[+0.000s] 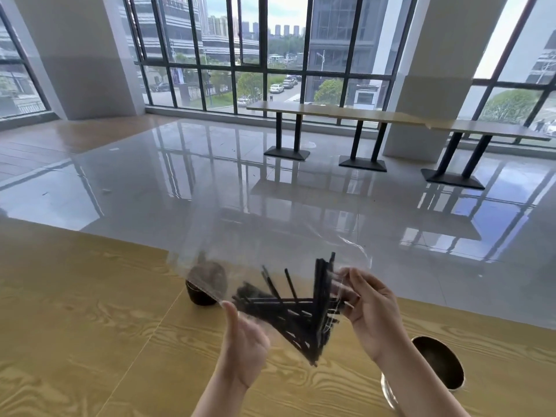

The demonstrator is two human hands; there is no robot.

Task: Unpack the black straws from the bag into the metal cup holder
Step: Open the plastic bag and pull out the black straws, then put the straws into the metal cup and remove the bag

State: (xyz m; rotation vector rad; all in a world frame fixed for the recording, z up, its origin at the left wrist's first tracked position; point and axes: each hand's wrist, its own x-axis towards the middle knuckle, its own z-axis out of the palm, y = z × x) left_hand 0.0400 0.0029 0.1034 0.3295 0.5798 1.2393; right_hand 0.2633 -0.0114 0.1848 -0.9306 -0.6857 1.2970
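Observation:
A clear plastic bag (240, 254) hangs in the air over the wooden table (75, 311), held between both hands. Several black straws (301, 314) lie jumbled in its lower corner, some pointing up. My left hand (245, 347) grips the bag's near edge from below. My right hand (371, 308) pinches the bag's right side beside the straws. A metal cup holder (439, 362) stands on the table at the right, partly hidden by my right forearm. A second dark cup (201, 291) sits behind the bag.
The table's far edge runs diagonally behind the bag, with glossy tiled floor (270, 182) beyond. Long benches on black legs (340, 112) stand by the windows, between white pillars.

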